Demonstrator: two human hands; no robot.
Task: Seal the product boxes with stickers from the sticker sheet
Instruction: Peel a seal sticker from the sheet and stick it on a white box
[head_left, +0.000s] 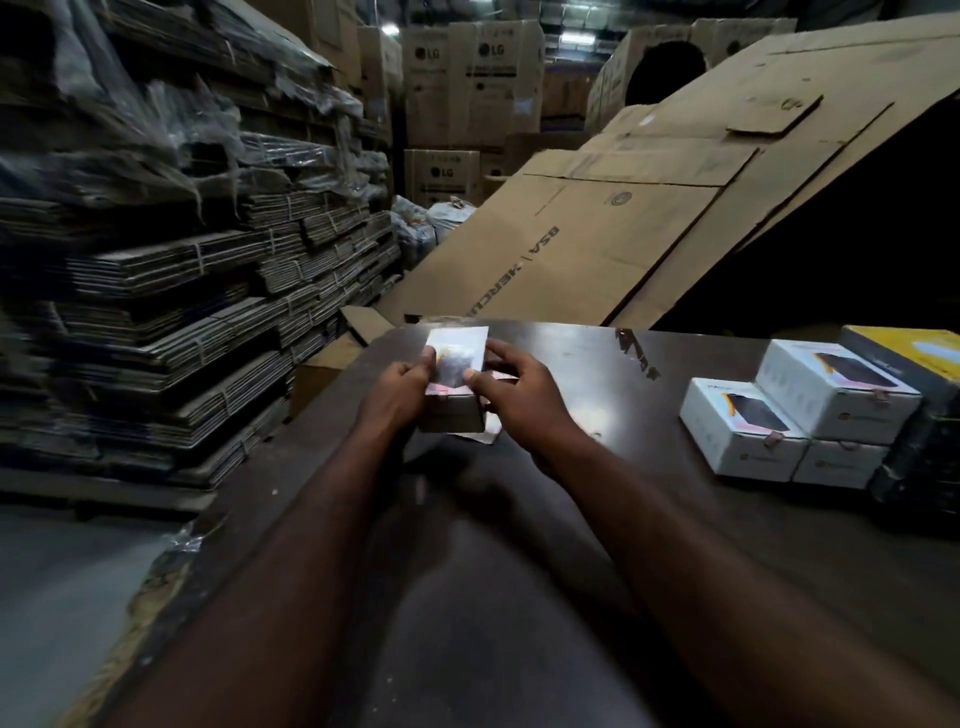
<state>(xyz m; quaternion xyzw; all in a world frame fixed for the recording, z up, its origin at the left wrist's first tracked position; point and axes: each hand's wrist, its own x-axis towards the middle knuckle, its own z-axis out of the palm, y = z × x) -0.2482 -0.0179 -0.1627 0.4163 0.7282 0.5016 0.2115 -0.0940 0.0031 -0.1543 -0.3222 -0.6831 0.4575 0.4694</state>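
The big brown cartons (491, 50) at the back say "LG" on their fronts. A lower carton (440, 172) says "LG" too. The flat cardboard sheet (571, 249) leaning behind the table (597, 358) reads "BSA" and then "MERCU", cut off at the table's edge. The small white boxes (737, 431) have print too blurry to read.

Both bare forearms are stretched forward from the lower edge of the view and drawn together toward the middle. The left hand (400, 387) is curled round the left side of a product box (451, 413), with its thumb laid on the top face. The right hand (519, 387) is set against the box's right side, which is pinched between the thumb on top and the lightly bent fingers. Both wrists are held nearly straight.
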